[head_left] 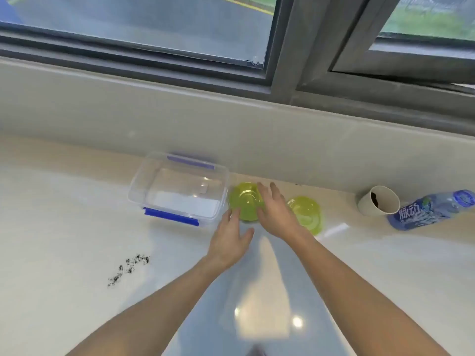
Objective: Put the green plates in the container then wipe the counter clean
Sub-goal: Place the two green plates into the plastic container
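Observation:
Two translucent green plates lie on the pale counter by the back wall. The nearer green plate point(245, 202) sits just right of a clear plastic container point(180, 188) with blue clips, which stands open. My left hand point(231, 237) is at this plate's front left edge, fingers apart. My right hand point(276, 211) reaches over its right side, fingers spread, and partly covers it. The second green plate point(307, 214) lies to the right, partly behind my right wrist. Neither hand clearly grips anything.
A patch of dark crumbs point(129, 268) lies on the counter point(77, 227) at the front left. A paper cup point(379, 204) lies tipped on its side at the right, next to a blue drink bottle point(431, 210). A window sill runs along the back.

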